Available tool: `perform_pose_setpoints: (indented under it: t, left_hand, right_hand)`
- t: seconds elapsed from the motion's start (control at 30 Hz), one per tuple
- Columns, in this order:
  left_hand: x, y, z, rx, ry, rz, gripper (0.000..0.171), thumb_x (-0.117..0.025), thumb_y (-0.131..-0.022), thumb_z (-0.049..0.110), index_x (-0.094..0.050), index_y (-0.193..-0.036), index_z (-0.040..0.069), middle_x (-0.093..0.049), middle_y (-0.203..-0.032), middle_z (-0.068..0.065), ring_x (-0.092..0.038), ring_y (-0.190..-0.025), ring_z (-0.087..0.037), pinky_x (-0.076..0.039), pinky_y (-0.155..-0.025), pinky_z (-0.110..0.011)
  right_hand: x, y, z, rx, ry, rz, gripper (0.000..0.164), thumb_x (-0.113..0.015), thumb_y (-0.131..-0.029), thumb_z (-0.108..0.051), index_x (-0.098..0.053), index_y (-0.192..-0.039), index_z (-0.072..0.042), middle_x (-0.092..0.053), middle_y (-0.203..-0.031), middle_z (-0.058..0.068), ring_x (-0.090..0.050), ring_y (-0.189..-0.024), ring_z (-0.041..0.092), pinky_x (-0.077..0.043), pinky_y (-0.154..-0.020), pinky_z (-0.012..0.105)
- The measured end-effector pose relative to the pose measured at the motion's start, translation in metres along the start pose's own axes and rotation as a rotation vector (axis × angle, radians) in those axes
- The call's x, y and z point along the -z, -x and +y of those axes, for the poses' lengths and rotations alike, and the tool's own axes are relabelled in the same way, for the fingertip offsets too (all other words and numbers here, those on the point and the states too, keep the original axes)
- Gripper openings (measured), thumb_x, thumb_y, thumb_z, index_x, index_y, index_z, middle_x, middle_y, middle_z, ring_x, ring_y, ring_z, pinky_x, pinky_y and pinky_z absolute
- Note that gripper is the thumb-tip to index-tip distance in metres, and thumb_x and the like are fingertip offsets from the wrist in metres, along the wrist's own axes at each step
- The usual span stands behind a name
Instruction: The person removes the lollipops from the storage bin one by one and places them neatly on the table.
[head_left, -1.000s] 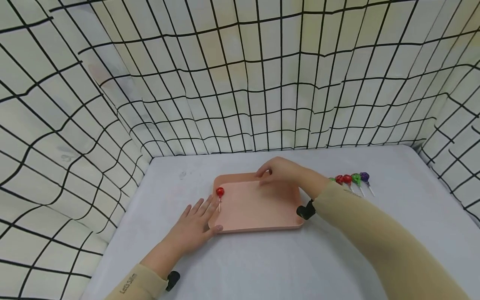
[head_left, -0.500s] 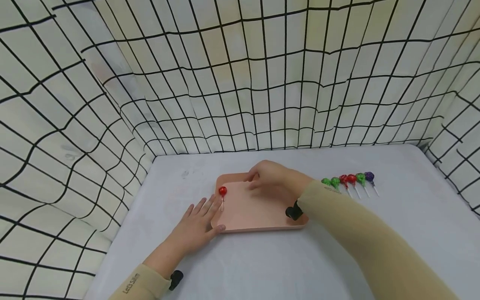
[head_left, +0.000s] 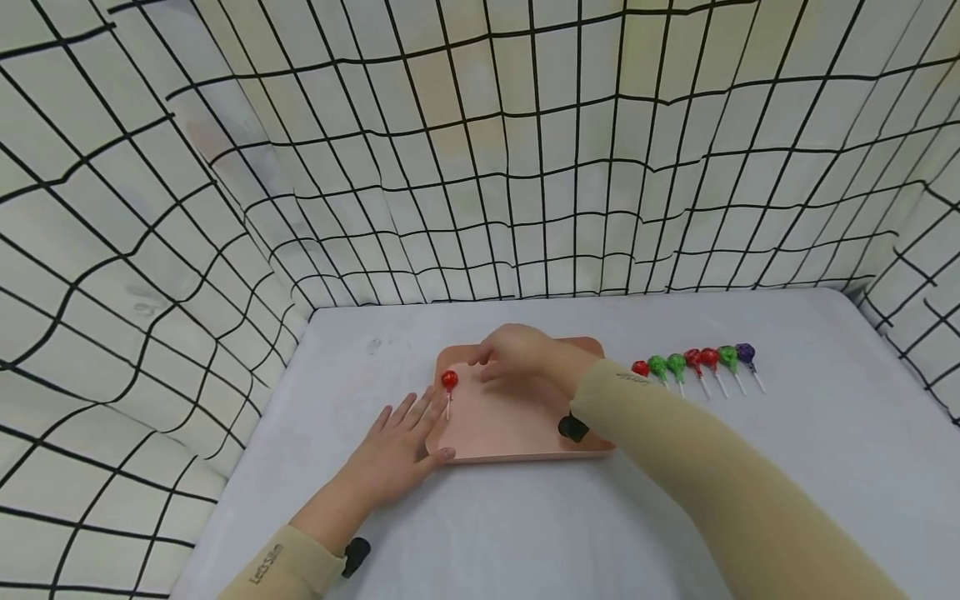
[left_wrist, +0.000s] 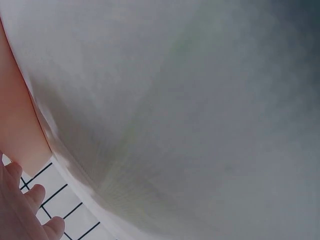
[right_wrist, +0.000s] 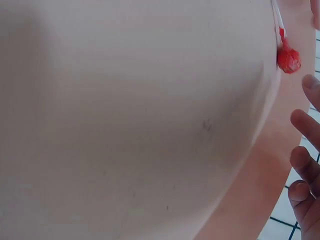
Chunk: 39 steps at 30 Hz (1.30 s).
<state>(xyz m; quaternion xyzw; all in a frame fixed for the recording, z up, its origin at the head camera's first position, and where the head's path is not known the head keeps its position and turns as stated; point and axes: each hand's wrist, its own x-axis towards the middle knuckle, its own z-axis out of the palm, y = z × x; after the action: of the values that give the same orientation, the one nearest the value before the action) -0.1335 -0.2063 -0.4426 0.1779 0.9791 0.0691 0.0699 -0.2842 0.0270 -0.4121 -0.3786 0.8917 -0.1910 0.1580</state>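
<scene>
A red-wrapped lollipop (head_left: 449, 381) lies along the left side of a pink tray (head_left: 510, 433), its stick pointing to the near side. My left hand (head_left: 393, 454) rests flat at the tray's left edge, fingers spread, with the thumb at the near left corner. Over the far part of the tray, my right hand (head_left: 517, 354) hangs just right of the lollipop with nothing in its fingers. In the right wrist view the red lollipop (right_wrist: 289, 60) shows close to the loosely bent fingers (right_wrist: 305, 160). Only a few fingertips (left_wrist: 55, 227) show in the left wrist view.
A slanting row of several lollipops (head_left: 709, 358), red, green and purple, lies on the white table (head_left: 525, 533) right of the tray. The right forearm passes close to its left end. White walls with a black grid (head_left: 555, 192) rise behind and beside the table.
My right hand has moved left across the tray toward the red lollipop, and more of the lollipop row has come into sight past the sleeve. The left hand stays at the tray's edge.
</scene>
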Motion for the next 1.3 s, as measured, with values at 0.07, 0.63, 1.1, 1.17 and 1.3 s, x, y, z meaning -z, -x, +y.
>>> perform_pose_setpoints:
  t: [0.07, 0.63, 1.1, 1.17, 1.3]
  left_hand:
    - [0.000, 0.001, 0.000, 0.006, 0.006, -0.002, 0.085, -0.051, -0.094, 0.063, -0.016, -0.160, 0.022, -0.014, -0.166, -0.002, -0.015, -0.150, -0.034, -0.013, -0.118, -0.061]
    - [-0.002, 0.001, -0.005, -0.017, 0.004, 0.018, 0.087, -0.046, -0.093, 0.068, -0.015, -0.161, 0.022, -0.015, -0.166, -0.003, -0.017, -0.150, -0.036, -0.015, -0.117, -0.063]
    - [-0.001, 0.001, -0.003, -0.030, -0.010, 0.016, 0.086, -0.043, -0.095, 0.069, -0.014, -0.161, 0.023, -0.013, -0.166, -0.002, -0.016, -0.150, -0.035, -0.015, -0.117, -0.062]
    - [-0.001, 0.001, -0.003, -0.033, -0.008, 0.021, 0.086, -0.043, -0.095, 0.069, -0.014, -0.161, 0.023, -0.014, -0.166, -0.002, -0.017, -0.150, -0.035, -0.015, -0.117, -0.062]
    - [0.000, 0.002, -0.003, -0.029, -0.004, 0.022, 0.085, -0.044, -0.095, 0.068, -0.015, -0.161, 0.022, -0.015, -0.166, -0.003, -0.018, -0.150, -0.035, -0.016, -0.117, -0.062]
  right_hand:
    - [-0.001, -0.002, -0.004, -0.005, 0.009, -0.003, 0.031, -0.069, -0.094, -0.027, -0.072, -0.124, -0.018, -0.071, -0.115, -0.002, -0.062, -0.107, 0.015, -0.049, -0.096, 0.033]
    - [-0.023, -0.023, -0.025, -0.006, 0.121, 0.028, 0.023, -0.067, -0.096, -0.033, -0.072, -0.119, -0.034, -0.067, -0.098, -0.010, -0.059, -0.089, 0.009, -0.050, -0.085, 0.028]
    - [-0.028, -0.034, -0.030, 0.081, 0.132, 0.053, 0.015, -0.067, -0.096, -0.025, -0.071, -0.109, -0.032, -0.064, -0.089, -0.015, -0.058, -0.084, 0.009, -0.048, -0.082, 0.026]
    - [-0.029, -0.035, -0.030, 0.083, 0.130, 0.056, 0.014, -0.068, -0.096, -0.025, -0.071, -0.108, -0.031, -0.064, -0.088, -0.014, -0.058, -0.083, 0.009, -0.048, -0.081, 0.026]
    - [-0.031, -0.038, -0.029, 0.080, 0.111, 0.047, 0.013, -0.069, -0.095, -0.025, -0.071, -0.105, -0.032, -0.064, -0.088, -0.014, -0.057, -0.082, 0.008, -0.047, -0.080, 0.025]
